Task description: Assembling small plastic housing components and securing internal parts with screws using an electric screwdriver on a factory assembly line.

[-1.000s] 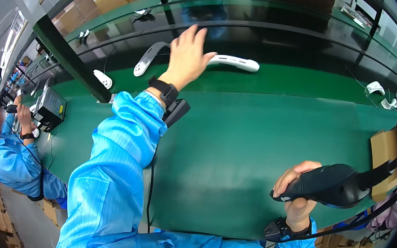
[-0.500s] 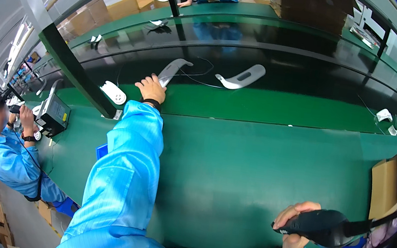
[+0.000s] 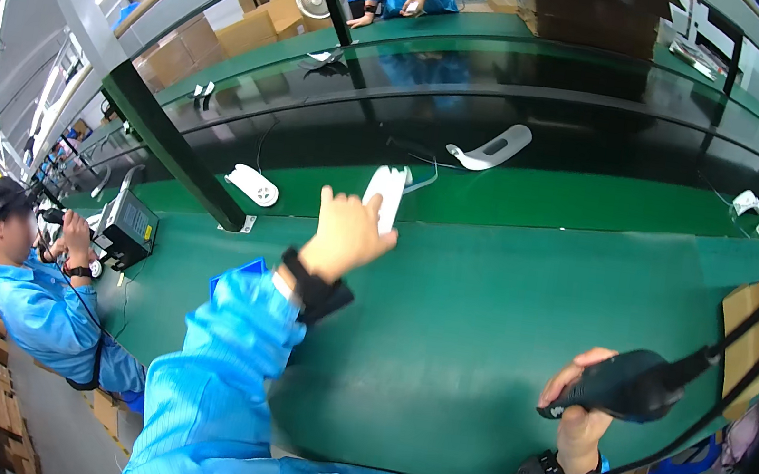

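Green mat point(image 3: 474, 317) spreads over the near worktop. Its far edge meets a brighter green strip point(image 3: 614, 206); beyond that runs a glossy black surface point(image 3: 601, 153). Near edge of the mat lies along the wearer's front.

Left hand point(image 3: 346, 237): near the far seam, back of the hand toward the camera. Thumb and fingers narrowed on the lower end of a white piece point(image 3: 387, 198), the upper end pointing away, over the green strip. Exact finger contact partly hidden. Thin pale strand just right of the piece; cannot tell whether it is joined.

Right hand point(image 3: 579, 412): low, at the right side of the mat. Fingers wrapped round a black handheld tool point(image 3: 624, 384), its narrow end pointing left. Dark cable point(image 3: 698, 437) curves down below the tool, taking up room on that flank.

Broad stretch of mat between the two hands. On the right it runs to a cardboard box point(image 3: 737, 346), near the tool. On the left a dark green post point(image 3: 171, 147) slants down to the strip and bounds the left hand's side; a white round-ended part point(image 3: 255, 186) lies just beside it.

Ahead and right of the held piece, a curved white part point(image 3: 496, 152) rests on the black surface near its border with the strip. Small white pieces point(image 3: 746, 202) sit at the strip's far right, well apart from both hands.
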Action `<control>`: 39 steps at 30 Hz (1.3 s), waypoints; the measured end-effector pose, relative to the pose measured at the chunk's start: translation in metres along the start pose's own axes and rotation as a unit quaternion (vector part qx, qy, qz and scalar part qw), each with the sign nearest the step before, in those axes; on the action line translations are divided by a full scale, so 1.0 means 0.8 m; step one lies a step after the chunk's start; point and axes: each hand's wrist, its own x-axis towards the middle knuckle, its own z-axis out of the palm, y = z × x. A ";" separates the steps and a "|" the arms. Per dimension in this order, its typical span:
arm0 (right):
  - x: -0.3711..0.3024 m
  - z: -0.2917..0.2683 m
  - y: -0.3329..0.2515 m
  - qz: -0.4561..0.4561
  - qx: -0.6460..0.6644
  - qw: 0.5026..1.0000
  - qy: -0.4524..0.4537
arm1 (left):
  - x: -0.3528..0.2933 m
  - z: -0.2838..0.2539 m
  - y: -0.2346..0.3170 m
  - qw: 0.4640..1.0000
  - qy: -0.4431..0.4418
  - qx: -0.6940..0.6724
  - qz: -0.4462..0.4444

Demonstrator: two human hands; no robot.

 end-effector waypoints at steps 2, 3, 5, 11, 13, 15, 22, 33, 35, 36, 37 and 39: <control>0.001 -0.005 0.006 0.000 -0.010 1.000 -0.009 | -0.067 -0.014 0.027 0.996 0.083 0.004 0.044; 0.001 -0.007 0.007 0.010 0.012 1.000 -0.022 | -0.096 -0.018 0.045 0.992 0.108 -0.005 0.065; 0.001 -0.009 0.011 0.012 0.028 0.999 -0.027 | -0.154 -0.030 0.076 0.991 0.097 -0.038 0.080; 0.009 0.004 0.012 0.025 0.034 0.997 -0.071 | -0.244 -0.039 0.109 0.958 -0.051 -0.230 0.162; 0.008 0.010 0.013 0.019 -0.001 0.998 -0.061 | -0.213 -0.043 0.089 0.965 0.041 -0.097 0.241; 0.009 0.013 0.012 0.013 -0.033 0.997 -0.070 | -0.175 -0.050 0.080 0.947 0.102 -0.003 0.305; 0.006 0.042 0.012 -0.011 -0.069 0.994 -0.087 | -0.140 -0.025 0.088 0.874 0.081 0.056 0.475; 0.019 0.043 0.014 -0.024 -0.173 0.982 -0.073 | -0.274 -0.040 0.083 0.928 -0.007 -0.311 0.205; 0.017 0.047 0.018 -0.050 -0.169 0.983 -0.054 | -0.273 -0.042 0.050 0.924 0.007 -0.354 0.143; 0.015 0.046 0.021 -0.060 -0.182 0.980 -0.051 | -0.266 -0.037 0.022 0.944 0.085 -0.303 0.103; 0.014 0.046 0.023 -0.056 -0.184 0.980 -0.054 | -0.258 -0.027 -0.007 0.950 0.201 -0.235 0.050; 0.015 0.047 0.028 -0.104 -0.175 0.978 -0.049 | -0.242 -0.008 -0.074 0.960 0.219 -0.152 -0.082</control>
